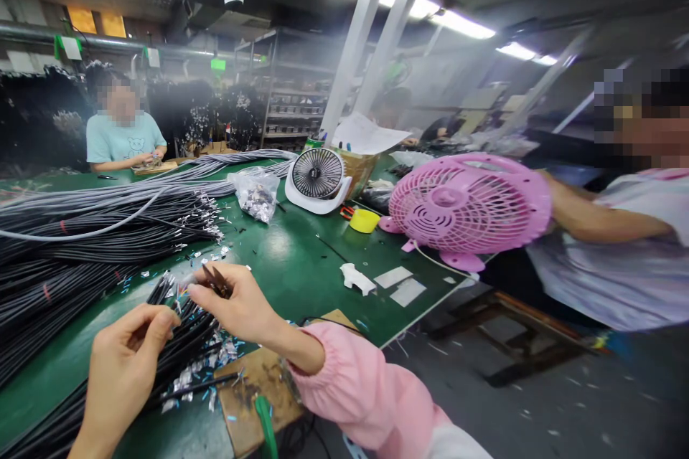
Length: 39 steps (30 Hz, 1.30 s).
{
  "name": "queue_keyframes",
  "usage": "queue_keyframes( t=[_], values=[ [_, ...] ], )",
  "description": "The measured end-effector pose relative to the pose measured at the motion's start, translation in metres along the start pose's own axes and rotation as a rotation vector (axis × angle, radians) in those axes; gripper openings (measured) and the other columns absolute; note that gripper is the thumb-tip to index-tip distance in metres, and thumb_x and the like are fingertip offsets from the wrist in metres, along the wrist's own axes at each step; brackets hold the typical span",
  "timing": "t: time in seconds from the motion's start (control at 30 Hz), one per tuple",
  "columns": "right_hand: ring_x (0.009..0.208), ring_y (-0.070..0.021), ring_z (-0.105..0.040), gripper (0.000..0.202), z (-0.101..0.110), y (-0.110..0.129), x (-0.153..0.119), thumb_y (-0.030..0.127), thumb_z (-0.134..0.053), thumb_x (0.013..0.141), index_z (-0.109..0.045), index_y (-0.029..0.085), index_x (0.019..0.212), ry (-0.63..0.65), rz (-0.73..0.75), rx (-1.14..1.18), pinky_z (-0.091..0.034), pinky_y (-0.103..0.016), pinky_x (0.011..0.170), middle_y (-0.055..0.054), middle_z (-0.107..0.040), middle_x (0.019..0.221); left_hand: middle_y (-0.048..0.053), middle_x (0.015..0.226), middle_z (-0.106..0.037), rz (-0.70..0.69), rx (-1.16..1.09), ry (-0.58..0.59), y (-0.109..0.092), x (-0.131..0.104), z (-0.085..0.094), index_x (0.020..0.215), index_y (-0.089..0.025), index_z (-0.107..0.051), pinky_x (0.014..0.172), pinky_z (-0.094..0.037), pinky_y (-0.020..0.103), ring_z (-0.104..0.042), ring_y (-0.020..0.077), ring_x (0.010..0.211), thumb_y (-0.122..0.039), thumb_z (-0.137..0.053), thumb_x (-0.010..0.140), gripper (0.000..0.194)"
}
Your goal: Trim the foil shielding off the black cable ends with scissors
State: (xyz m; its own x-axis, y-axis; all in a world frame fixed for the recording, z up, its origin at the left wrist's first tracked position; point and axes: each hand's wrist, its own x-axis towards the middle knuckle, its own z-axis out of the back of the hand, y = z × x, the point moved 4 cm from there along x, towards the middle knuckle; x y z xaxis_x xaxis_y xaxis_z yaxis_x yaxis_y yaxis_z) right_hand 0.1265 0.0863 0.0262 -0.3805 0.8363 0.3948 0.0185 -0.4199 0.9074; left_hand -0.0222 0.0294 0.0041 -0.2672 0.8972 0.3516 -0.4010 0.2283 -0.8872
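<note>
My left hand (126, 358) is closed at the lower left, thumb and forefinger pinched together over black cables (186, 344); what sits between the fingertips is too small to name. Just right of it, my right hand (237, 301) is closed around a dark pointed tool (217, 281), whose tips stick up past the fingers. Its thumb and forefinger are by the stripped cable ends (171, 290), where thin coloured wires show. Bits of foil and blue scraps (212, 358) lie below the hands, beside a wooden block (252, 394) with a green-handled thing (265, 423) on it.
Long bundles of black cable (108, 237) and grey cable (215, 172) cover the left of the green table (301, 265). Behind are a plastic bag (257, 193), white fan (319, 176), yellow tape (364, 221) and pink fan (468, 208). People sit across and at the right.
</note>
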Motion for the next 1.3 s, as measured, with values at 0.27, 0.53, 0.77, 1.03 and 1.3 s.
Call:
queue_keyframes(
  t=[0.27, 0.53, 0.77, 1.03, 1.3],
  values=[
    [0.053, -0.0095, -0.043, 0.013, 0.004, 0.006, -0.003, 0.017, -0.059, 0.075, -0.059, 0.018, 0.061, -0.078, 0.194, -0.106, -0.040, -0.022, 0.052, 0.003, -0.049, 0.056, -0.001, 0.044, -0.056, -0.026, 0.023, 0.045, -0.006, 0.000, -0.002, 0.050, -0.021, -0.065, 0.040, -0.043, 0.022, -0.052, 0.0135, 0.042, -0.055, -0.065, 0.073, 0.041],
    [0.048, -0.0083, -0.042, 0.011, 0.002, 0.003, -0.004, 0.015, -0.057, 0.064, -0.059, 0.018, 0.054, -0.115, 0.208, -0.083, -0.039, -0.020, 0.047, 0.003, -0.051, 0.054, 0.001, 0.045, -0.060, -0.001, 0.047, 0.014, -0.007, 0.002, -0.002, 0.053, -0.020, -0.069, 0.038, -0.041, 0.022, -0.055, 0.0147, 0.042, -0.057, -0.065, 0.070, 0.041],
    [0.050, -0.0091, -0.046, 0.009, 0.002, 0.000, -0.004, 0.014, -0.060, 0.066, -0.064, 0.017, 0.059, -0.112, 0.130, -0.083, -0.039, -0.020, 0.048, 0.002, -0.055, 0.055, 0.002, 0.051, -0.065, 0.067, 0.002, -0.036, 0.002, -0.004, -0.004, 0.060, -0.020, -0.072, 0.039, -0.043, 0.022, -0.059, 0.0166, 0.047, -0.056, -0.072, 0.066, 0.037],
    [0.050, -0.0093, -0.048, 0.011, 0.000, -0.001, -0.007, 0.014, -0.062, 0.072, -0.067, 0.017, 0.062, -0.113, 0.261, -0.191, -0.043, -0.021, 0.050, 0.000, -0.061, 0.059, 0.001, 0.049, -0.064, 0.076, -0.016, -0.049, -0.002, -0.003, -0.004, 0.057, -0.020, -0.071, 0.038, -0.041, 0.021, -0.058, 0.0151, 0.044, -0.053, -0.072, 0.065, 0.035],
    [0.051, -0.0091, -0.047, 0.013, -0.004, -0.006, -0.007, 0.010, -0.063, 0.068, -0.065, 0.018, 0.058, -0.009, 0.294, -0.311, -0.039, -0.021, 0.050, 0.003, -0.057, 0.056, 0.002, 0.048, -0.062, 0.079, 0.064, -0.046, 0.004, 0.006, -0.001, 0.059, -0.018, -0.068, 0.038, -0.042, 0.023, -0.054, 0.0143, 0.039, -0.076, -0.059, 0.068, 0.059]
  ],
)
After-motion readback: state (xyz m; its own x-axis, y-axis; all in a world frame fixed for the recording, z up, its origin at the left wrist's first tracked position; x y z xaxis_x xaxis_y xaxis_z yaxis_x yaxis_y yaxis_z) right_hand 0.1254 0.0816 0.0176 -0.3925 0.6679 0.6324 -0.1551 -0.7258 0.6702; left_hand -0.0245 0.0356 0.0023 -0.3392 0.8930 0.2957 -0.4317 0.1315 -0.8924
